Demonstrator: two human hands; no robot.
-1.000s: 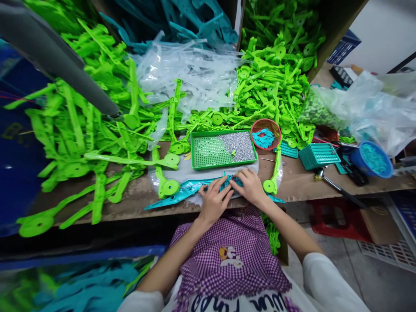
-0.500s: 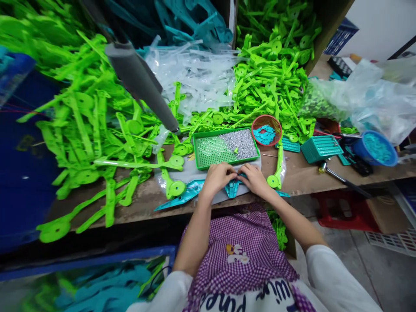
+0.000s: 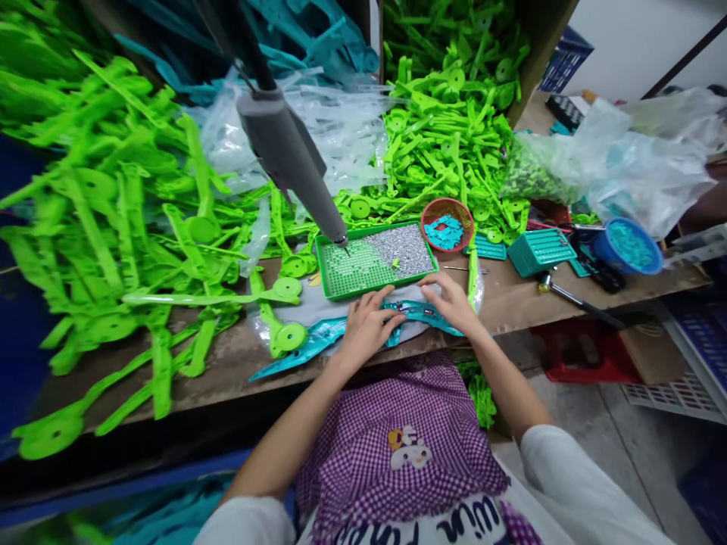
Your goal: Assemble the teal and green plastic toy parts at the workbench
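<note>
Teal plastic part [image 3: 417,311] lies on the bench, grasped by left hand [image 3: 365,331] and right hand [image 3: 453,302] fingers

Under your fingers the teal part [image 3: 423,310] is glossy plastic. Beneath it, the bench [image 3: 227,363] is rough, worn wood. Just beyond, the green tray [image 3: 341,284] is matt plastic.

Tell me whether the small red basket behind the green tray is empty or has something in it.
Not empty. The red basket stands upright on the bench and holds a small heap of teal plastic pieces, well below its rim.
</note>
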